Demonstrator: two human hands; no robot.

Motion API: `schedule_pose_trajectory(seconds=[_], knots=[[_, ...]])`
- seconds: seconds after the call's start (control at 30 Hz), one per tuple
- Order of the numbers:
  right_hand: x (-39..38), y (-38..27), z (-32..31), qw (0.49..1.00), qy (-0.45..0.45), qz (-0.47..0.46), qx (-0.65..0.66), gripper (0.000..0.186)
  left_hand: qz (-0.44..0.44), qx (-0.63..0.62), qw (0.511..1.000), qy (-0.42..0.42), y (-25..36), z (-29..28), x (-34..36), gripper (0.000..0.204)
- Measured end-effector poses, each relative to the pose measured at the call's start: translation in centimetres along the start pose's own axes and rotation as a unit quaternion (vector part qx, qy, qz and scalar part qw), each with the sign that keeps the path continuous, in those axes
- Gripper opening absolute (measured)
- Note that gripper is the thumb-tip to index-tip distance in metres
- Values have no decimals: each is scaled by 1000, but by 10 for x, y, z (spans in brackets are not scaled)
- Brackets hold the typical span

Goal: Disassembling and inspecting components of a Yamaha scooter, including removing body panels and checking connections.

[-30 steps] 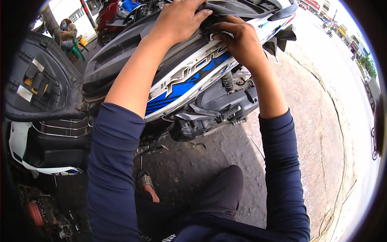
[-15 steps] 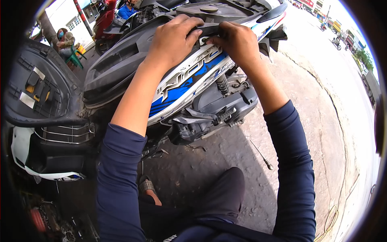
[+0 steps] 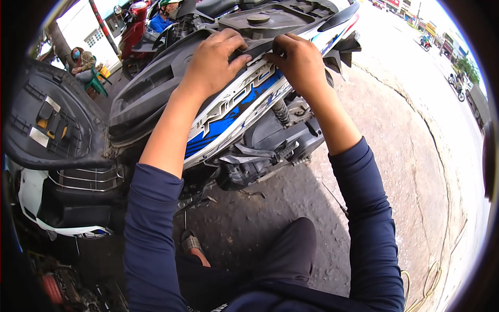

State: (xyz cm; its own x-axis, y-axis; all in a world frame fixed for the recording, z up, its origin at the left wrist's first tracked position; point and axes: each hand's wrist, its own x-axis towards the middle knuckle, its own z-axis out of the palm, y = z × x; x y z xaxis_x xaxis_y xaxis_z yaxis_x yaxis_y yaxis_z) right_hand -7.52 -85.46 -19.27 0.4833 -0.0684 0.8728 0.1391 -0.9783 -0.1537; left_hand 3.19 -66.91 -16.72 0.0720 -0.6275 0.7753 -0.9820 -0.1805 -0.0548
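A scooter's white side panel [image 3: 234, 106] with blue graphics runs diagonally beneath my hands. Along its upper edge lies the black rim of the under-seat storage box [image 3: 148, 88]. My left hand [image 3: 215, 62] curls over this seam, fingers on the black rim and thumb at the panel's edge. A short way to the right, my right hand [image 3: 301, 65] pinches the same seam between thumb and bent fingers. Its fingertips are partly hidden, so the exact grip there is unclear. A black cap [image 3: 258, 19] sits on the scooter just beyond my hands.
The raised seat [image 3: 52, 119] stands at the left, its underside showing. Below the panel are a shock absorber [image 3: 280, 112] and the engine cover [image 3: 260, 156]. A thin rod [image 3: 335, 197] lies on the ground. A person [image 3: 80, 62] sits on a green chair [image 3: 97, 83] behind.
Both hands have shifted slightly left in view, with the scooter. The light gap under the black rim between my hands no longer shows. The right thumb sits closer to the seam.
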Motion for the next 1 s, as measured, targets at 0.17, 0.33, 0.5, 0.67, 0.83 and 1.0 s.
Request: schedule_pose_trajectory(seconds=[0.17,0.33,0.5,0.67,0.83,1.0], knots=[[-3,12,-13,997,47,26,51,28,26,-42,999,-1,-3,-1,2,30],[-4,4,1,984,55,-143,-92,39,9,-26,999,-22,-2,-2,2,39],[10,17,4,974,44,-204,-90,32,20,-38,999,15,-3,3,5,42],[31,15,2,983,4,-182,-24,32,-90,-152,984,-36,-14,1,17,29],[33,15,0,983,-18,-180,-23,29,-108,-158,980,-54,-14,3,17,27],[21,18,1,973,28,-204,-103,25,-63,-58,994,-65,-4,11,26,29]])
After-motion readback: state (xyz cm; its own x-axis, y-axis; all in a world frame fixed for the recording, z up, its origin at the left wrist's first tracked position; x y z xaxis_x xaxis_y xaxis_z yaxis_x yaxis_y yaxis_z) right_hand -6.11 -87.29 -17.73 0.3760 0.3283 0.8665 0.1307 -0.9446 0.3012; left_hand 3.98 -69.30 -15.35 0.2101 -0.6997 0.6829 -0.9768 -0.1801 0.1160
